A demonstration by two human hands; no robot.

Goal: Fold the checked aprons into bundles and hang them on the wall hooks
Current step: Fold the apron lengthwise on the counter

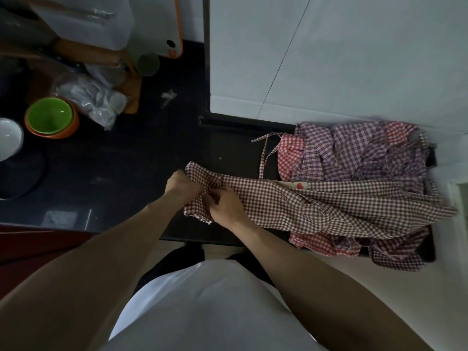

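A brown-and-white checked apron (pixel 316 203) lies stretched across the black counter (pixel 126 173), its right part draped over a pile of other aprons. My left hand (pixel 181 186) grips the bunched left end of it. My right hand (pixel 226 207) pinches the same end just beside the left hand, fingers curled into the cloth. The pile holds a purple checked apron (pixel 354 153) and a red checked apron (pixel 290 153), with loose ties trailing to the left. No wall hooks are in view.
A green bowl inside an orange one (pixel 50 119) and a white bowl (pixel 8 138) stand at the left. A clear plastic bag (pixel 96 100), a wooden board and a white container sit behind them. White tiled wall (pixel 329 59) rises behind the pile.
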